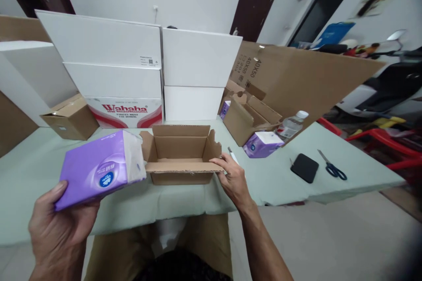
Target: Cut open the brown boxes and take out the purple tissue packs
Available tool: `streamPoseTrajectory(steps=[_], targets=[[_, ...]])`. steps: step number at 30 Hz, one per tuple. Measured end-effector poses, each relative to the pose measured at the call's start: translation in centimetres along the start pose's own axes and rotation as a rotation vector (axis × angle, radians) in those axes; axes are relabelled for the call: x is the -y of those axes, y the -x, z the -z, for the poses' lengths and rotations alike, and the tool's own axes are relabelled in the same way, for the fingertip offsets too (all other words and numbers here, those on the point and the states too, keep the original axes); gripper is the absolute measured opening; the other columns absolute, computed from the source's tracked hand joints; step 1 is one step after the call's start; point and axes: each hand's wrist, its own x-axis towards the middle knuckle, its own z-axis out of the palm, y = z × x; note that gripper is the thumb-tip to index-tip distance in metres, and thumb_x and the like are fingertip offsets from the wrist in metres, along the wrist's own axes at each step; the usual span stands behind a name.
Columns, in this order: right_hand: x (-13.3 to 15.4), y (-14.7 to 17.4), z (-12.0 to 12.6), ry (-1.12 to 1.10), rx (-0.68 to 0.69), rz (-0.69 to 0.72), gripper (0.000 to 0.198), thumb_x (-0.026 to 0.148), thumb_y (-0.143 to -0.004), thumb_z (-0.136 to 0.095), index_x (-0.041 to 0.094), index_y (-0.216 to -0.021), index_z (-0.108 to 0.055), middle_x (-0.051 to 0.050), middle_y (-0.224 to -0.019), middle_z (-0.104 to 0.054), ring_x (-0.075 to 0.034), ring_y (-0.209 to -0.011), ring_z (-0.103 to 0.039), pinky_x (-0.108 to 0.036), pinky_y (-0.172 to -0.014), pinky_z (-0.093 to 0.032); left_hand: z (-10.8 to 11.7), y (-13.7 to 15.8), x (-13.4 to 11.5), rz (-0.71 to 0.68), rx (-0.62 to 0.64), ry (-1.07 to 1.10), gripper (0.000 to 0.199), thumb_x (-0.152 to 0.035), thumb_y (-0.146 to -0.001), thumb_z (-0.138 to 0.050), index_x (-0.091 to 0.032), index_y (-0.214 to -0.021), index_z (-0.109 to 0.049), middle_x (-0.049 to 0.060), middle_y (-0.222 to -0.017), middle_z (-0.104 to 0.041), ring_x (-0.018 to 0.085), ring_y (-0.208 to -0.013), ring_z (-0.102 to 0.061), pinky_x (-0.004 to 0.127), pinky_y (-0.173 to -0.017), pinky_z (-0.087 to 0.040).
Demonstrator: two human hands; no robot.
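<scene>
My left hand (62,224) is closed around one end of a purple pack of tissues (95,167), held tilted above the table on the left. The pack's pale end points towards an open cardboard box (182,178) in front of me. That box stands with its flaps up and I see its brown inside with nothing in it. My right hand (233,176) pinches the right corner of the box's front flap between thumb and fingers. Just behind that hand lies a thin white tool (232,154), partly hidden, whose kind I cannot make out.
On the right are another open cardboard box (245,118), a second tissue pack (263,144), a plastic bottle (292,125), a black square object (305,167) and scissors (332,168). A closed carton (74,118) sits at the left. White panels (194,101) line the table's back.
</scene>
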Motion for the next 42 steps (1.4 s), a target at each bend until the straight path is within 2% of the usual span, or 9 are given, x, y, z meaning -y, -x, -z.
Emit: streamPoseTrajectory(steps=[3,8,11,14,19,26,32,37,42], targets=[[-0.1,2.1,3.1,0.065,-0.138,-0.018,0.037,0.017,-0.082,-0.055,0.029,-0.105,-0.082,-0.006,-0.121,-0.074,-0.024,-0.110,-0.072,-0.039,-0.095,-0.060,-0.6,0.2,0.0,0.038,-0.039,0.014,0.037,-0.037,-0.080,-0.069,-0.031,-0.116,-0.075,0.000,-0.109,-0.081,0.036,-0.134,-0.061,0.051,-0.106,-0.061],[-0.9,9.0,11.3,0.353,-0.432,-0.183,0.025,0.035,-0.089,-0.060,0.026,-0.100,-0.081,-0.009,-0.108,-0.075,-0.028,-0.108,-0.070,-0.042,-0.092,-0.056,-1.6,0.5,1.6,0.163,0.008,0.051,0.037,-0.029,-0.076,-0.072,-0.025,-0.113,-0.075,0.003,-0.112,-0.080,0.032,-0.130,-0.064,0.042,-0.101,-0.064],[-1.9,12.7,15.9,0.562,-0.628,-0.350,0.032,0.047,-0.090,-0.061,0.023,-0.096,-0.080,-0.010,-0.095,-0.072,-0.032,-0.101,-0.069,-0.045,-0.086,-0.055,-2.0,0.6,3.6,0.241,0.069,0.049,0.036,-0.027,-0.072,-0.076,-0.021,-0.108,-0.076,0.004,-0.109,-0.080,0.029,-0.118,-0.069,0.036,-0.093,-0.066],[-3.7,14.5,18.3,0.688,-0.773,-0.481,0.041,0.056,-0.088,-0.061,0.019,-0.093,-0.081,-0.014,-0.101,-0.069,-0.027,-0.077,-0.065,-0.045,-0.076,-0.053,-2.5,1.1,5.7,0.323,0.133,0.023,0.035,-0.027,-0.070,-0.080,-0.019,-0.104,-0.077,0.003,-0.102,-0.080,0.024,-0.098,-0.073,0.033,-0.084,-0.067],[-7.0,13.8,17.2,0.776,-0.766,-0.571,0.045,0.051,-0.085,-0.056,0.014,-0.087,-0.082,-0.019,-0.110,-0.069,-0.017,-0.059,-0.050,-0.039,-0.063,-0.043,-3.6,2.4,7.8,0.433,0.219,-0.007,0.041,-0.029,-0.067,-0.085,-0.017,-0.105,-0.078,0.003,-0.102,-0.079,0.017,-0.079,-0.070,0.024,-0.070,-0.064],[-7.0,12.0,14.1,0.760,-0.643,-0.634,0.043,0.041,-0.087,-0.053,0.018,-0.109,-0.082,-0.015,-0.114,-0.070,-0.023,-0.078,-0.062,-0.035,-0.064,-0.038,-3.7,2.9,8.6,0.457,0.252,-0.097,0.056,-0.037,-0.062,-0.089,-0.018,-0.113,-0.076,0.003,-0.106,-0.077,0.021,-0.085,-0.070,0.032,-0.077,-0.065],[-7.4,12.6,15.2,0.705,-0.565,-0.654,0.043,0.045,-0.091,-0.054,0.023,-0.119,-0.078,-0.016,-0.131,-0.064,-0.022,-0.081,-0.065,-0.037,-0.069,-0.044,-4.0,2.8,9.8,0.483,0.260,-0.133,0.063,-0.040,-0.060,-0.091,-0.018,-0.117,-0.074,0.005,-0.107,-0.076,0.027,-0.096,-0.070,0.032,-0.076,-0.064],[-8.9,12.6,16.0,0.703,-0.488,-0.635,0.049,0.047,-0.092,-0.054,0.029,-0.135,-0.069,-0.014,-0.143,-0.060,-0.023,-0.083,-0.067,-0.037,-0.066,-0.044,-4.2,2.9,10.6,0.486,0.301,-0.138,0.063,-0.041,-0.062,-0.091,-0.018,-0.118,-0.074,0.004,-0.107,-0.076,0.022,-0.087,-0.068,0.026,-0.067,-0.060],[-11.8,11.2,16.1,0.661,-0.457,-0.510,0.040,0.044,-0.088,-0.057,0.024,-0.119,-0.073,-0.015,-0.137,-0.062,-0.020,-0.078,-0.066,-0.037,-0.068,-0.049,-4.6,3.2,11.6,0.524,0.319,-0.158,0.065,-0.044,-0.060,-0.092,-0.018,-0.117,-0.073,0.003,-0.106,-0.076,0.017,-0.077,-0.064,0.022,-0.057,-0.053]])
